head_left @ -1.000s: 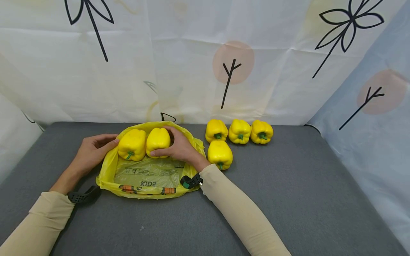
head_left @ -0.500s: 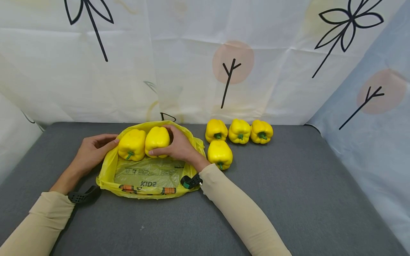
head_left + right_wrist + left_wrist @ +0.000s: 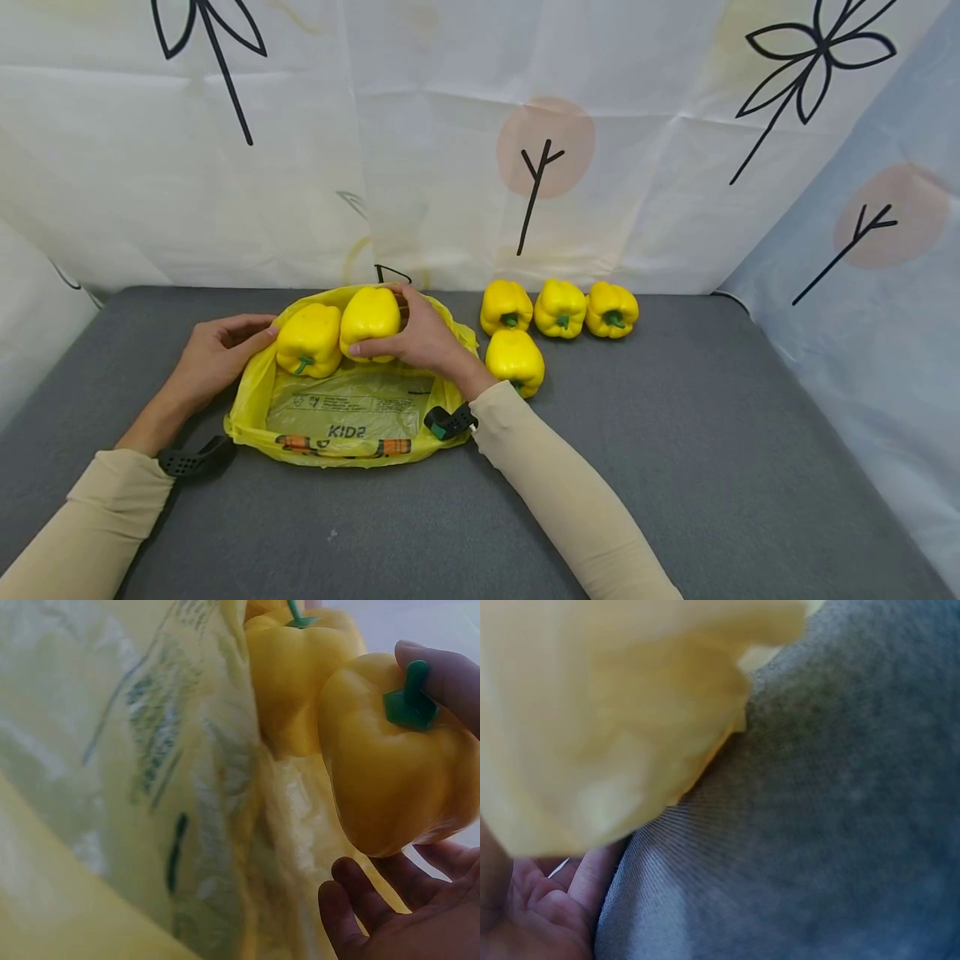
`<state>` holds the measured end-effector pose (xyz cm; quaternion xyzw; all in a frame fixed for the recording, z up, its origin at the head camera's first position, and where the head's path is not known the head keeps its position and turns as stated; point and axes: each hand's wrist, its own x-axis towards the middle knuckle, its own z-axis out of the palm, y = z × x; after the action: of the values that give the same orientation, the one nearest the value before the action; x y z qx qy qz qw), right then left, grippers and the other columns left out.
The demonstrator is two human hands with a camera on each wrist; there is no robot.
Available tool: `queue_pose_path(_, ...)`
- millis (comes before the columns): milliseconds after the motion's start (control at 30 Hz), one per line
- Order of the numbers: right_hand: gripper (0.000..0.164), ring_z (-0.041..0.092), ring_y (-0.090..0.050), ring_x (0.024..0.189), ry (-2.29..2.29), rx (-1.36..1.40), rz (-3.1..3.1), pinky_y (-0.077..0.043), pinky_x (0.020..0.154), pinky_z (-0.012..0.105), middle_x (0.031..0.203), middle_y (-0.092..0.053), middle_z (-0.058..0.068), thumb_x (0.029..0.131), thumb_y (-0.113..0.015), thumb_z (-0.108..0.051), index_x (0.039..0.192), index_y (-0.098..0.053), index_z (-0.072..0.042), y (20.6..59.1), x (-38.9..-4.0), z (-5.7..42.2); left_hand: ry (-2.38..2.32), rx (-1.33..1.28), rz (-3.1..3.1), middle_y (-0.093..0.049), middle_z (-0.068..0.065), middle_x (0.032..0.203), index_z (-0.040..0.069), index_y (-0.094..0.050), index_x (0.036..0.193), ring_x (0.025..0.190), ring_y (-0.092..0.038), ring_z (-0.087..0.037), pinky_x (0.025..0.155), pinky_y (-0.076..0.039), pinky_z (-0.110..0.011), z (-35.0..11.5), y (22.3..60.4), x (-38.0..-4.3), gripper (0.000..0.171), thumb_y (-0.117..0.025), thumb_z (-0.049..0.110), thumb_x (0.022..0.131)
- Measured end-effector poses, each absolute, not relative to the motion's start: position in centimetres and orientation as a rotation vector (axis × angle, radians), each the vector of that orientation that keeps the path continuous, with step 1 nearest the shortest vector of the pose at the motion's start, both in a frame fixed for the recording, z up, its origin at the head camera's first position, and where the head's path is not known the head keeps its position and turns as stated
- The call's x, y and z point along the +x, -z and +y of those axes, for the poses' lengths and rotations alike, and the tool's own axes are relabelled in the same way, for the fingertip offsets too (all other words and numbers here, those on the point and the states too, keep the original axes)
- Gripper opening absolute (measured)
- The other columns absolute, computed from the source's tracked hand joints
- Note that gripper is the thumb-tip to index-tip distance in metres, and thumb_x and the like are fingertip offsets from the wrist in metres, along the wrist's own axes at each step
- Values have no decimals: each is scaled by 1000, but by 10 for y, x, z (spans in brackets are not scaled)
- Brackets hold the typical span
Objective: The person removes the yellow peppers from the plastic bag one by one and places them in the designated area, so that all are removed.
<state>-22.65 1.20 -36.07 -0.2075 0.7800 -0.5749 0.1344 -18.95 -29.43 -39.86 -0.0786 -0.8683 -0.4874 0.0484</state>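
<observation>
A yellow plastic bag (image 3: 347, 417) lies with its mouth spread wide on the grey table. At its left rim, my left hand (image 3: 217, 358) pinches the plastic between thumb and fingers. One yellow bell pepper (image 3: 309, 340) rests inside at the back left, its green stem towards me. Beside it my right hand (image 3: 423, 337) holds a second yellow bell pepper (image 3: 371, 321), thumb in front and fingers behind. The right wrist view shows this held pepper (image 3: 397, 765) tilted, touching or overlapping the other pepper (image 3: 300, 682). Hanging plastic (image 3: 615, 727) hides part of my left hand (image 3: 547, 915) in the left wrist view.
Right of the bag, three yellow peppers stand in a back row: left (image 3: 506, 306), middle (image 3: 560, 308) and right (image 3: 612, 309). Another pepper (image 3: 515, 361) sits in front of the left one. A patterned white cloth (image 3: 435, 150) hangs behind the table (image 3: 675, 467).
My right hand has shifted the held pepper slightly up and back in the head view. The left hand, the bag and the other peppers have stayed put.
</observation>
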Motion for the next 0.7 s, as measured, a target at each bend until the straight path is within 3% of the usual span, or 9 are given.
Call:
queue_pose_path(433,97,17,-55,115,1690,-599,2288,-56,82,32,136,-51,5,78,-90,-24,157,-34,-12,342,-223,17,1486,-225,-2651,-62,28,105,-7,-58,137,90,-63,6,71,-56,-16,-295,400,-190,53,-60,34,104)
queue_pose_path(700,92,20,-56,112,1739,-615,2240,-58,80,36,135,-48,1,78,-90,-24,154,-37,-16,335,-222,21,1488,-235,-2650,-62,28,105,-7,-58,138,90,-63,5,71,-55,-16,-295,400,-190,52,-60,34,105)
